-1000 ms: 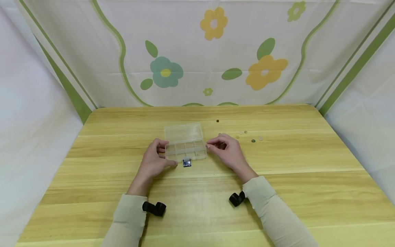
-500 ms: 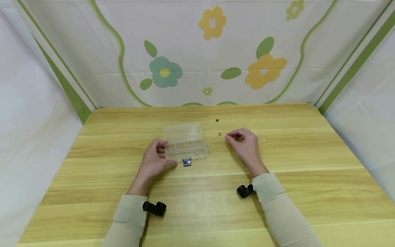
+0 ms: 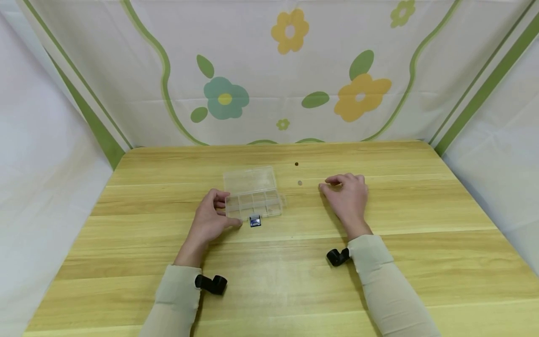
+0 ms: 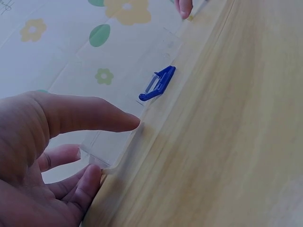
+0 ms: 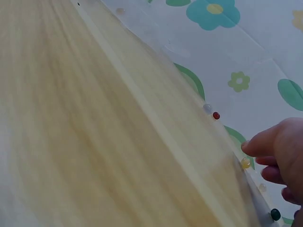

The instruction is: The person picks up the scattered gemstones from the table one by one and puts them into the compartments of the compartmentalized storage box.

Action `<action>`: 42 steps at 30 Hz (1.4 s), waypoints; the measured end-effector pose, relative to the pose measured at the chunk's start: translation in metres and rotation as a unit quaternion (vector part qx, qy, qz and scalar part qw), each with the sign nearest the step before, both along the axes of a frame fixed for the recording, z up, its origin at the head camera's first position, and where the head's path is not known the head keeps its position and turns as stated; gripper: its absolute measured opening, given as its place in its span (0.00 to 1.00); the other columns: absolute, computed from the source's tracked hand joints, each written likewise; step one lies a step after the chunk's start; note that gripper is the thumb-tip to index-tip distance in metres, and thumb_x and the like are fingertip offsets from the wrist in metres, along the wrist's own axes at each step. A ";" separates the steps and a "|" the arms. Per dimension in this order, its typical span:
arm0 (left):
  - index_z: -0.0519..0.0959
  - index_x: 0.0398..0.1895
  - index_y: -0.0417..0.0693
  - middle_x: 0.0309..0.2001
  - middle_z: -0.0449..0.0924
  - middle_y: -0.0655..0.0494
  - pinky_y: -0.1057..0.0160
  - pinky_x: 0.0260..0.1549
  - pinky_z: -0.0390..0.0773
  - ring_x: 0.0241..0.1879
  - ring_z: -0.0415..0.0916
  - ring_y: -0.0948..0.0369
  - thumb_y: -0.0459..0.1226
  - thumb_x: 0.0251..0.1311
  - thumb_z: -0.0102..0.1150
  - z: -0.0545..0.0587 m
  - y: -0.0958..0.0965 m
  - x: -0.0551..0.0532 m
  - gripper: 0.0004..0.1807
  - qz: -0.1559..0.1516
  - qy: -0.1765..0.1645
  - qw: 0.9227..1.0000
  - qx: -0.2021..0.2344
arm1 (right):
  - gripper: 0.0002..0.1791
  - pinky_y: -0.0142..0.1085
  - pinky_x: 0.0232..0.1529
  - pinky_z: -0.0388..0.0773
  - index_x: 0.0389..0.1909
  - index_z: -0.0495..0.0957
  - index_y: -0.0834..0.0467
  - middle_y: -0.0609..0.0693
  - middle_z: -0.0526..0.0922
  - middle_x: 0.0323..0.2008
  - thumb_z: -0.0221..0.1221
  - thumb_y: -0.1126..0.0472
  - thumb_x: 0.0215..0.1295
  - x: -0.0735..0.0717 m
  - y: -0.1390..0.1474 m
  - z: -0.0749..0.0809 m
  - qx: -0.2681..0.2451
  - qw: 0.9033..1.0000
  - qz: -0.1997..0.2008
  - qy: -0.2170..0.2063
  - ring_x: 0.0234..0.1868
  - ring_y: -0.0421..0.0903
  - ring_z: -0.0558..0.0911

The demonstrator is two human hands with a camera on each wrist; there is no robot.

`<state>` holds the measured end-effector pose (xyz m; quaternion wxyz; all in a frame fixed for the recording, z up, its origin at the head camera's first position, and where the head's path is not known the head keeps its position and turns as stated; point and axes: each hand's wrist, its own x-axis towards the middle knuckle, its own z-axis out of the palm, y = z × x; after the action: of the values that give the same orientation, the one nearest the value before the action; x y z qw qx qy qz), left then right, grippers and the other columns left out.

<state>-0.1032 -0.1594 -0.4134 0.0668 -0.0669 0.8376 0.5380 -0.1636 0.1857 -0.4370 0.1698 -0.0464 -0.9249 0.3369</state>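
A clear plastic compartment box (image 3: 253,204) stands on the table with its lid tilted back and a blue latch (image 4: 158,84) at its front. My left hand (image 3: 210,215) grips the box's left end, thumb along the front edge and fingers at the side. Out to the right, my right hand (image 3: 346,194) is over several small beads, thumb and fingertips apart. In the right wrist view a yellow bead (image 5: 245,163) lies right by its fingertips, with a pale bead (image 5: 262,187) and a dark green bead (image 5: 275,214) under the hand. The head view hides these beads behind the hand.
Between box and right hand lie a clear bead (image 3: 300,183) and, farther back, a dark red bead (image 3: 296,164). A small pale piece (image 3: 270,210) shows in the box's front right compartment. A flowered cloth (image 3: 269,70) hangs behind the wooden table (image 3: 269,290).
My right hand has moved from the box's right end rightward to the beads, and its pinched fingertips have parted. The left hand and the box stay in place.
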 end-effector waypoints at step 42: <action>0.72 0.68 0.41 0.59 0.74 0.41 0.60 0.51 0.74 0.52 0.73 0.49 0.26 0.47 0.81 0.000 0.002 0.002 0.42 0.006 0.000 1.000 -0.003 | 0.10 0.56 0.64 0.67 0.42 0.92 0.56 0.57 0.90 0.42 0.71 0.53 0.69 -0.001 0.001 -0.003 0.008 0.999 -0.002 -0.032 0.51 0.60 0.74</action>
<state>-0.1008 -0.1576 -0.4138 0.0628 -0.0722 0.8386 0.5363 -0.1648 0.1866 -0.4401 0.1415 -0.0571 -0.9326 0.3272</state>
